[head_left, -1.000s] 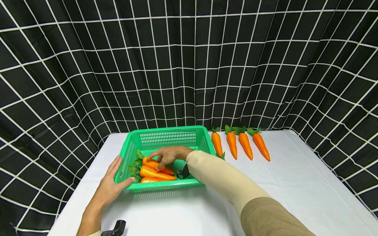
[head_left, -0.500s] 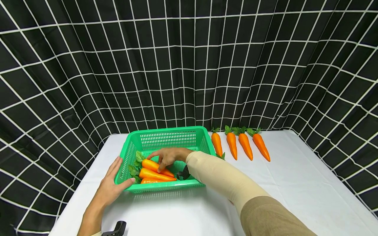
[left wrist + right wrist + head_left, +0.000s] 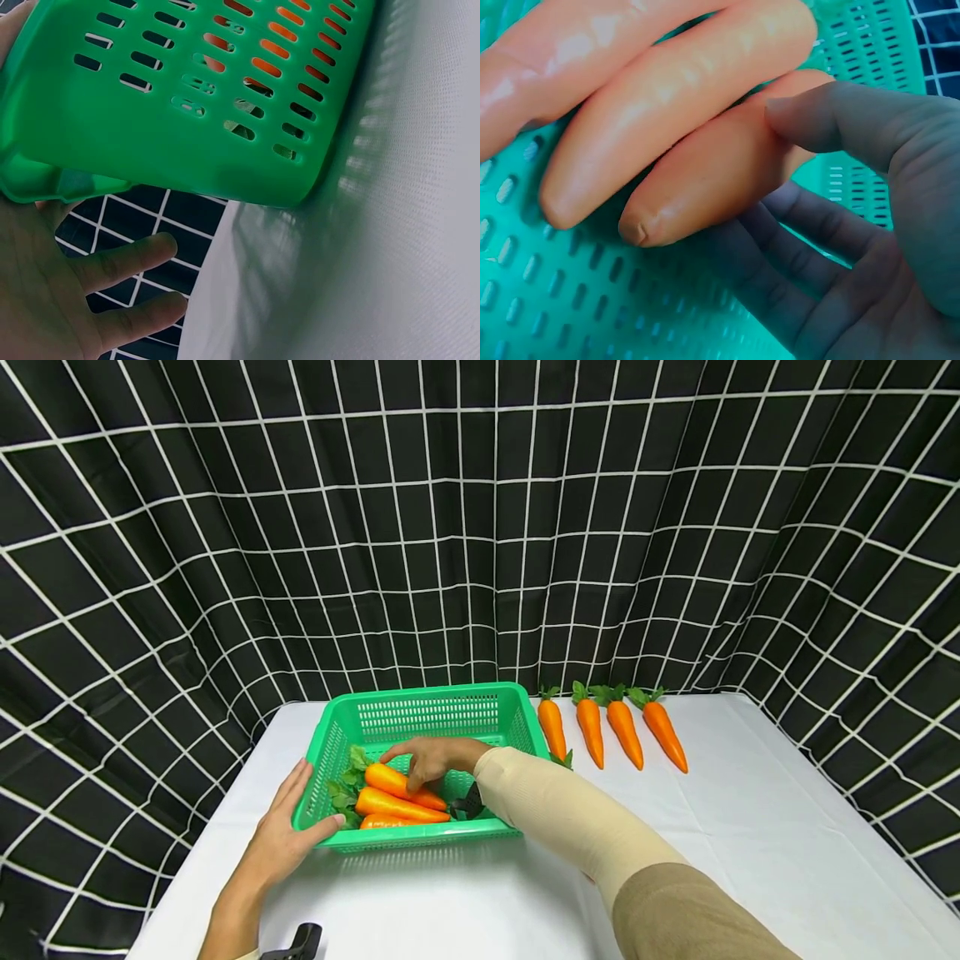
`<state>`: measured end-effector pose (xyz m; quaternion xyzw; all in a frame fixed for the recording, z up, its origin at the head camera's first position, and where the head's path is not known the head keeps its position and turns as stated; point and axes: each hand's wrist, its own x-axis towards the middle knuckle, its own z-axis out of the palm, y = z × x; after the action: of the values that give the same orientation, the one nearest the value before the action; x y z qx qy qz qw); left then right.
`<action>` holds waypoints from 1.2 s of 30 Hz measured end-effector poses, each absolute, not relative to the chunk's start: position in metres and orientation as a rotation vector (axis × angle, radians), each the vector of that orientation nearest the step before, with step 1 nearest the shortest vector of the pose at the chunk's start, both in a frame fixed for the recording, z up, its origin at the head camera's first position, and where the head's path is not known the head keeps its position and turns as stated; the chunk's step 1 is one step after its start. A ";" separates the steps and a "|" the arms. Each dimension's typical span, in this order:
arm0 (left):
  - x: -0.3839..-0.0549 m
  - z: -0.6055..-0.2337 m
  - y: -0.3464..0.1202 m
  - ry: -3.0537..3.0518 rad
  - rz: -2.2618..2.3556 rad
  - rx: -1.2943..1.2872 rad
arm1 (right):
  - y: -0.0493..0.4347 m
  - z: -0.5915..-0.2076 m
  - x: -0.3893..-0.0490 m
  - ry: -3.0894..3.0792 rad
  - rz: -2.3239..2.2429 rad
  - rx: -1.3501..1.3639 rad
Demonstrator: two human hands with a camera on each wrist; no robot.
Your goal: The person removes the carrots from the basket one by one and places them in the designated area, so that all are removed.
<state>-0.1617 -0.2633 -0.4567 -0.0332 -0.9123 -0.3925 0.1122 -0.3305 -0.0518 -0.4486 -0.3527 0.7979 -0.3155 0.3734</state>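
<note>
In the head view, a green slotted basket (image 3: 408, 837) stands on the white table with three leafy-topped carrots in its left half. My right hand (image 3: 435, 756) reaches inside and holds the rearmost carrot (image 3: 385, 778). In the right wrist view its thumb lies on top of that carrot (image 3: 705, 180), with the fingers along its other side. Beside it lie the middle carrot (image 3: 400, 807) and a front carrot (image 3: 378, 822), partly hidden by the rim. My left hand (image 3: 277, 839) rests at the basket's front left corner, thumb over the rim, fingers straight and spread.
To the right of the basket, several carrots (image 3: 622, 731) lie in a row, leaves toward the back. More leaves (image 3: 562, 760) peek out by the basket's right wall. A black cloth (image 3: 480, 527) with white grid lines hangs around the table (image 3: 750, 827).
The right hand has shifted slightly right, and its index finger has moved to the carrot's top end. More of the rearmost carrot's leaves show. The left hand stays in place.
</note>
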 end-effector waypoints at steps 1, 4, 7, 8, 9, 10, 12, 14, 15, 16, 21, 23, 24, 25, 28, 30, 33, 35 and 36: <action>-0.162 -0.457 -0.263 -2.677 -1.151 -0.099 | -0.051 -0.448 -0.330 2.033 -0.823 -0.900; -0.162 -0.458 -0.261 -2.676 -1.152 -0.102 | -0.047 -0.447 -0.330 2.022 -0.864 -0.893; -0.162 -0.460 -0.260 -2.682 -1.149 -0.097 | -0.044 -0.445 -0.328 2.006 -0.897 -0.894; -0.162 -0.461 -0.260 -2.685 -1.152 -0.095 | -0.043 -0.444 -0.327 2.002 -0.905 -0.892; -0.162 -0.461 -0.260 -2.689 -1.154 -0.093 | -0.042 -0.444 -0.327 1.998 -0.910 -0.892; -0.162 -0.462 -0.259 -2.692 -1.158 -0.091 | -0.041 -0.443 -0.327 1.995 -0.912 -0.898; -0.162 -0.463 -0.259 -2.693 -1.156 -0.091 | -0.040 -0.441 -0.326 1.997 -0.914 -0.914; -0.162 -0.463 -0.259 -2.688 -1.155 -0.091 | -0.041 -0.438 -0.325 1.994 -0.935 -0.922; -0.162 -0.463 -0.259 -2.687 -1.154 -0.092 | -0.041 -0.436 -0.325 1.993 -0.945 -0.925; -0.162 -0.463 -0.259 -2.686 -1.152 -0.093 | -0.041 -0.434 -0.325 1.989 -0.959 -0.926; -0.161 -0.461 -0.261 -2.687 -1.152 -0.106 | -0.042 -0.420 -0.322 1.977 -1.059 -0.945; -0.161 -0.460 -0.262 -2.681 -1.150 -0.115 | -0.041 -0.413 -0.320 1.973 -1.127 -0.967; -0.162 -0.459 -0.263 -2.677 -1.147 -0.120 | -0.041 -0.409 -0.319 1.970 -1.164 -0.981; -0.162 -0.458 -0.263 -2.672 -1.143 -0.124 | -0.040 -0.405 -0.318 1.962 -1.202 -0.992; -0.163 -0.457 -0.265 -2.670 -1.140 -0.124 | -0.038 -0.394 -0.316 1.950 -1.298 -1.026; -0.163 -0.457 -0.265 -2.672 -1.139 -0.124 | -0.035 -0.388 -0.313 1.954 -1.353 -1.046; -0.163 -0.457 -0.266 -2.678 -1.139 -0.126 | -0.030 -0.380 -0.308 1.957 -1.432 -1.055; -0.163 -0.457 -0.266 -2.686 -1.132 -0.126 | -0.026 -0.375 -0.305 1.942 -1.480 -1.047; -0.163 -0.457 -0.266 -2.689 -1.128 -0.124 | -0.024 -0.373 -0.303 1.933 -1.503 -1.046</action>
<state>-0.1626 -0.2656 -0.4567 -0.0421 -0.9156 -0.3841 0.1111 -0.3027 -0.0240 -0.3731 -0.3815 0.7053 -0.5484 0.2374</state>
